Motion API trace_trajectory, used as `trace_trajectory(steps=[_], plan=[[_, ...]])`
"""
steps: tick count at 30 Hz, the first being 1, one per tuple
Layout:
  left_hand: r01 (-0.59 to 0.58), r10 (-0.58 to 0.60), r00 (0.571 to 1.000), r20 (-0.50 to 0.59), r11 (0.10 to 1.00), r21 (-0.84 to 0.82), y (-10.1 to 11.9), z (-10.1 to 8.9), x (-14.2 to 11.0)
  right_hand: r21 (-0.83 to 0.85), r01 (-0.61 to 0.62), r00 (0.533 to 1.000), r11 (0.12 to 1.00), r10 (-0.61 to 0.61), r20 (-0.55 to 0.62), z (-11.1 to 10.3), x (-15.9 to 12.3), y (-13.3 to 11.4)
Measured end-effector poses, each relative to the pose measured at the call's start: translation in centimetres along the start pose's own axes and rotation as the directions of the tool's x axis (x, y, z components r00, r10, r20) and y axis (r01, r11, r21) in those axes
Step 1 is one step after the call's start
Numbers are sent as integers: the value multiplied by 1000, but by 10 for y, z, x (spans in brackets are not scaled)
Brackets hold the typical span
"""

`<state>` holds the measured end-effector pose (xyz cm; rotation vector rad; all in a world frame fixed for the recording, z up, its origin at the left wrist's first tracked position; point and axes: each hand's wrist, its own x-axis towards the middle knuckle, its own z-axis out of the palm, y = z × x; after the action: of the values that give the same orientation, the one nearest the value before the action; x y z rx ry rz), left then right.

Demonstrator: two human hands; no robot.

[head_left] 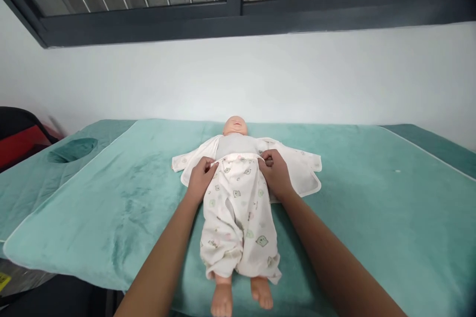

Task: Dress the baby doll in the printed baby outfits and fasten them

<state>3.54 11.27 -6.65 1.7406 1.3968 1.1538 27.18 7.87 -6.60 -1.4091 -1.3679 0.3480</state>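
Observation:
A baby doll [235, 126] lies on its back, head toward the wall and bare feet toward me. White patterned baby pants [241, 203] cover its legs up to the waist. My left hand [203, 173] pinches the waistband at the left side, and my right hand [273, 168] pinches it at the right side. Beneath the doll a white baby shirt [303, 173] is spread open, its sleeves stretched out to both sides. The doll's torso [240, 144] shows pale grey above the waistband. My fingertips are partly hidden by the cloth and my own hands.
A green plush cover [111, 198] lies over the bed, which has a face hole [73, 150] at its left end. Behind stands a white wall [238, 79] under a dark window frame [148, 22]. A black and red object [22, 138] is at the far left.

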Motion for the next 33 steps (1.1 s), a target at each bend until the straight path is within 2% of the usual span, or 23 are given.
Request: trace_trajectory(steps=[2, 4, 7, 9, 11, 15, 19, 21, 25, 28, 30, 33], plan=[[-43, 42, 999, -30, 999, -20, -3, 1, -1, 26, 90, 996, 996, -90, 26, -3, -1, 4], [-164, 163, 985, -57, 986, -14, -4, 1, 0, 82, 163, 976, 983, -173, 132, -7, 0, 3], [-319, 319, 948, 12, 948, 6, 1, -1, 5, 165, 136, 934, 977, -182, 309, -12, 3, -1], [-313, 308, 945, 113, 950, 25, 6, -2, 10, 160, 111, 922, 981, -162, 353, -13, 6, -3], [-270, 251, 956, 155, 956, 113, 14, -5, 16, 105, 132, 916, 986, -162, 366, -13, 11, -4], [-180, 166, 983, 75, 948, 263, 29, -5, 38, -62, 203, 918, 977, -168, 359, -13, 25, -4], [-167, 161, 986, 46, 962, 216, 32, 1, 57, -55, 45, 971, 997, -31, 235, -7, 44, 2], [-160, 155, 987, 41, 972, 170, 26, 6, 59, 3, -27, 985, 1000, 26, 172, -1, 49, 8], [-141, 141, 990, 25, 989, 40, 10, 10, 53, 73, -76, 990, 994, 67, 125, 10, 46, 16], [-100, 111, 992, 52, 979, -179, 2, 9, 47, 205, -93, 987, 974, 64, 144, 11, 40, 15], [-61, 96, 991, 93, 945, -320, 1, 7, 44, 283, -141, 984, 949, 103, 144, 10, 38, 14], [-32, 68, 992, 110, 954, -297, 4, 8, 40, 269, -235, 971, 934, 212, 112, 9, 39, 13]])
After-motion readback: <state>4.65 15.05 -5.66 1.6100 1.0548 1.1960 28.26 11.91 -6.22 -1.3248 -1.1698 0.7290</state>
